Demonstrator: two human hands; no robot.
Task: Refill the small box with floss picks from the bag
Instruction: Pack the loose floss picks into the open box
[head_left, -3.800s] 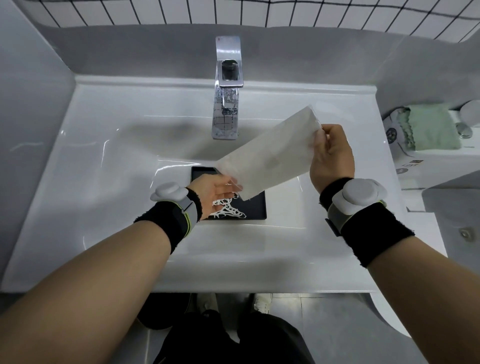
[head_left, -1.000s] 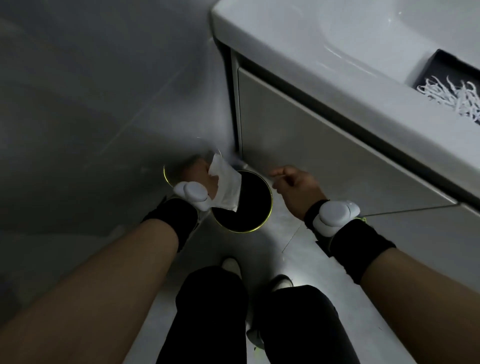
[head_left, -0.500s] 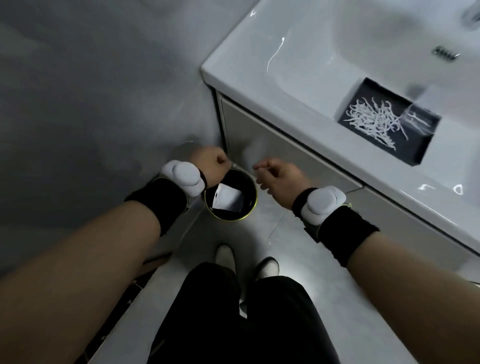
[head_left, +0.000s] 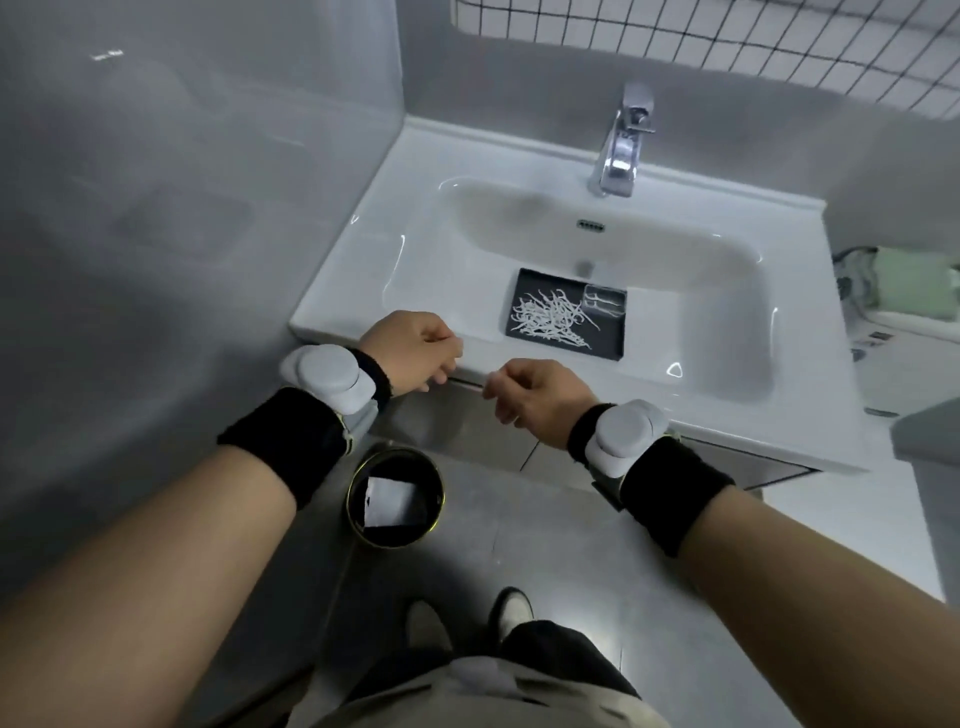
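Left hand (head_left: 410, 349) and right hand (head_left: 535, 395): fingers loosely curled, holding nothing, level with sink (head_left: 363, 270) front edge. Black rectangular tray (head_left: 613, 343) on glossy white rim, 1 o'clock from right hand; white floss picks (head_left: 550, 318) tangled inside beside small clear box (head_left: 605, 301). Round bin (head_left: 358, 499) at 6 o'clock holds flat white bag (head_left: 390, 503).

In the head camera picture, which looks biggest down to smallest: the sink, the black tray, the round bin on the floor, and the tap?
As they look in the head view:
1. sink
2. black tray and bin, which look about alike; the bin lies nearer the camera, so I will not rank them.
3. tap
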